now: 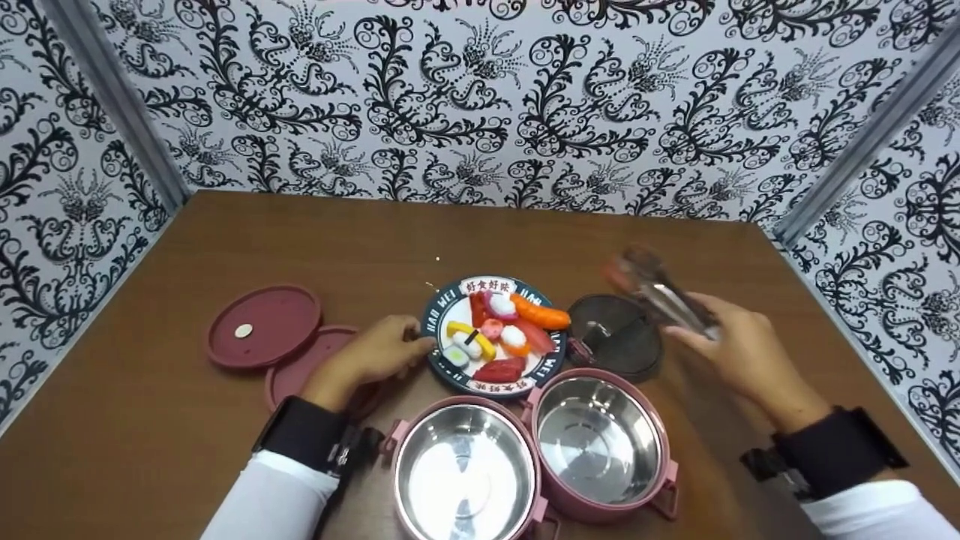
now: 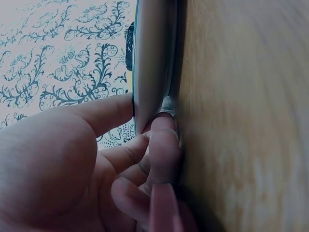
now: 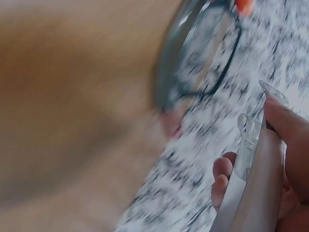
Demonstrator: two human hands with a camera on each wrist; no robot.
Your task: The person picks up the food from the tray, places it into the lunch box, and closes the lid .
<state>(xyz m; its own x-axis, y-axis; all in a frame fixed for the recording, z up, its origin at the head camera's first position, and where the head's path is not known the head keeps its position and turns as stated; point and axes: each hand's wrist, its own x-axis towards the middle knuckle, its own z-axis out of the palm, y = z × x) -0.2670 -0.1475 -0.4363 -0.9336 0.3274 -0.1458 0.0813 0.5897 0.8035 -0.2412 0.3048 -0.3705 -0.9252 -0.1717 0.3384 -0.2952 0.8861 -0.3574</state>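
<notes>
In the head view my left hand (image 1: 375, 349) holds the left rim of a round plate (image 1: 433, 319). The left wrist view has the thumb on the plate's (image 2: 149, 63) upper face and fingers tucked under its edge. Colourful sushi pieces (image 1: 499, 370) lie on the plate, with an orange shrimp-like piece (image 1: 544, 311) at its right. My right hand (image 1: 739, 345) grips a pair of tongs (image 1: 671, 304) in the air to the right of the plate. The tongs (image 3: 256, 179) have clear tips, spread apart in the right wrist view; a blurred reddish patch shows at their far end in the head view.
Two pink pots with shiny steel insides, a left one (image 1: 465, 465) and a right one (image 1: 600, 442), stand close in front of the plate. Overlapping pink lids (image 1: 281, 319) lie at the left. A dark round lid-like piece (image 1: 626, 349) sits right of the plate. Patterned walls (image 1: 465, 112) enclose the table.
</notes>
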